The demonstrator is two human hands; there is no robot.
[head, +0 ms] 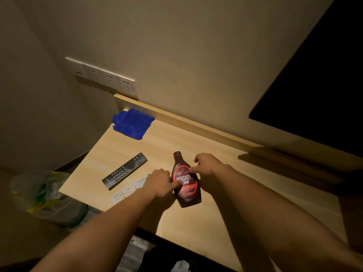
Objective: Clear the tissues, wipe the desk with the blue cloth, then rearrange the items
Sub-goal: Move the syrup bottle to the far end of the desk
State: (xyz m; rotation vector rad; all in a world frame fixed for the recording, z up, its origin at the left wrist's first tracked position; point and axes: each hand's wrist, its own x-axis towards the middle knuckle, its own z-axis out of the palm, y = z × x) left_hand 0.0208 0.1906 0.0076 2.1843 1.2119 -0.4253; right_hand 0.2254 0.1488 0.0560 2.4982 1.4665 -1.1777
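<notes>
One wooden desk (196, 222) against a beige wall (176, 46).

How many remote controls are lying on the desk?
2. A black remote control lies left of the syrup bottle. A white remote control lies nearer the front edge, partly hidden under the left hand. More could be out of view.
</notes>
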